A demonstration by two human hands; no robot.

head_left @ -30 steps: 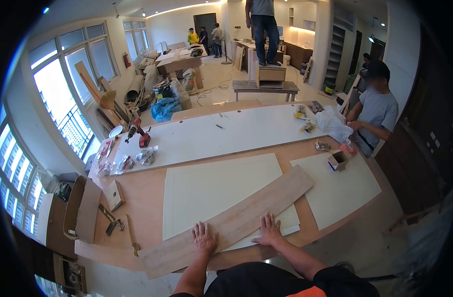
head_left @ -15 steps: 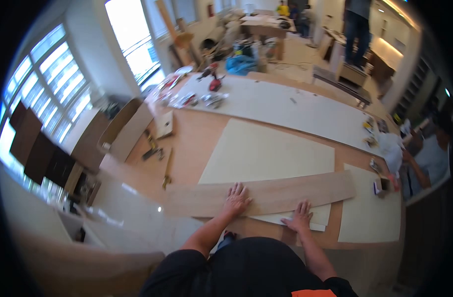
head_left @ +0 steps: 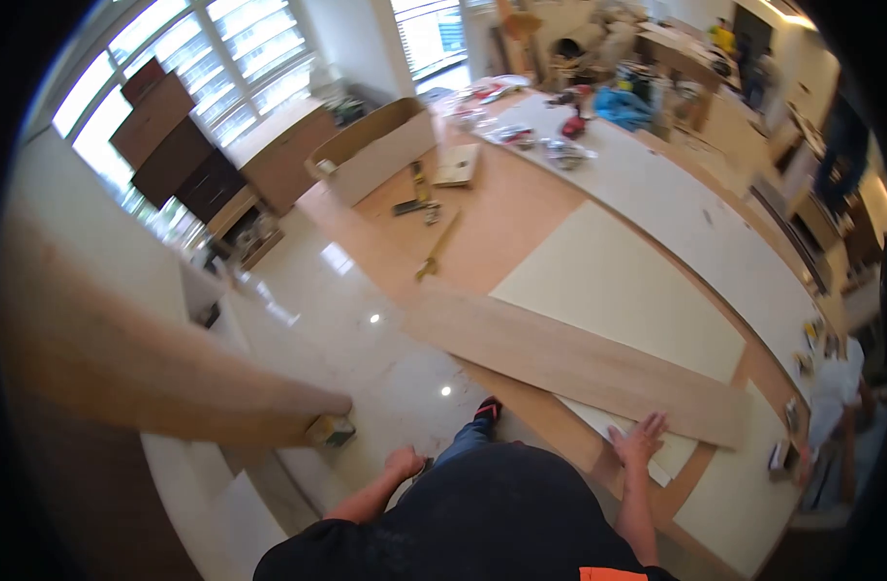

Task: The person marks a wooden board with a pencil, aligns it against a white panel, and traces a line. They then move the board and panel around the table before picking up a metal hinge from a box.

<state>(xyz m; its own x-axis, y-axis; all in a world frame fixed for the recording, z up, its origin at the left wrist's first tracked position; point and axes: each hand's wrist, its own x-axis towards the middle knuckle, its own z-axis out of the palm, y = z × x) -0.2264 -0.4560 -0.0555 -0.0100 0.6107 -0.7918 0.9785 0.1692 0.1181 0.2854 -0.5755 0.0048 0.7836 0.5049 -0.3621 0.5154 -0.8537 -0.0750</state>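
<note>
A long wood-grain plank (head_left: 569,358) lies across the near side of the worktable, over a cream panel (head_left: 622,290). My right hand (head_left: 639,441) is open, with fingers spread at the plank's near edge and above the cream sheet's corner. Off the table, my left hand (head_left: 403,463) is down beside my hip with its fingers curled. A small dark thing shows at its fingertips, and I cannot tell what it is. Beyond the plank's left end lie a yellow-handled hammer (head_left: 416,194) and a brass-coloured tool (head_left: 438,250).
A long white panel (head_left: 656,194) runs along the far side, with bagged hardware (head_left: 564,152) on it. An open cardboard box (head_left: 385,160) stands at the table's left end. A curved wooden piece (head_left: 172,358) juts in at left. At right, another person (head_left: 840,436) is close to the table.
My left hand has lifted off the plank and dropped to my side. My view has turned left. The right hand stays by the plank's near edge.
</note>
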